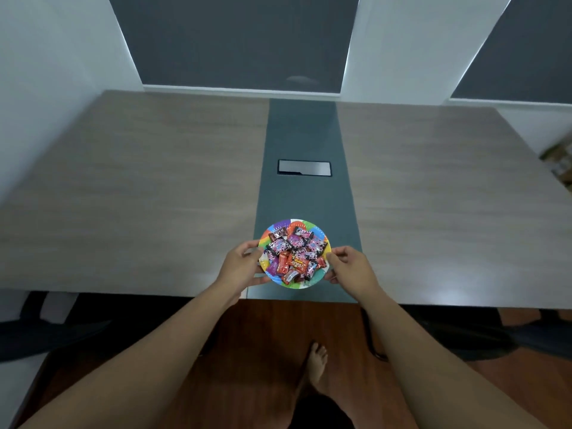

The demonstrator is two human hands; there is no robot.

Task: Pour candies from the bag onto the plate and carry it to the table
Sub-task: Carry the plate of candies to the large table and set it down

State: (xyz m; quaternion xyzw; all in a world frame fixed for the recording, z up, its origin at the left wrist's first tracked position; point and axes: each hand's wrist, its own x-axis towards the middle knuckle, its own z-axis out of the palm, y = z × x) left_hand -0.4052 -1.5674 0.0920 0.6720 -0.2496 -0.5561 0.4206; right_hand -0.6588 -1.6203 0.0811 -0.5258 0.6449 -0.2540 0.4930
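A round multicoloured plate [309, 226] is piled with several wrapped candies [294, 253] in red, black and pink wrappers. It sits low over the dark middle strip of the table [154, 187], close to the near edge. My left hand [240, 263] grips the plate's left rim, thumb on top. My right hand [351, 264] holds the right rim the same way. Whether the plate rests on the table or hovers just above it I cannot tell. No candy bag is in view.
A rectangular cable hatch [305, 167] is set in the dark strip beyond the plate. Dark chair shapes [46, 329] stand under the table's near edge on both sides. My bare foot [317, 363] stands on the wooden floor. Window blinds line the far wall.
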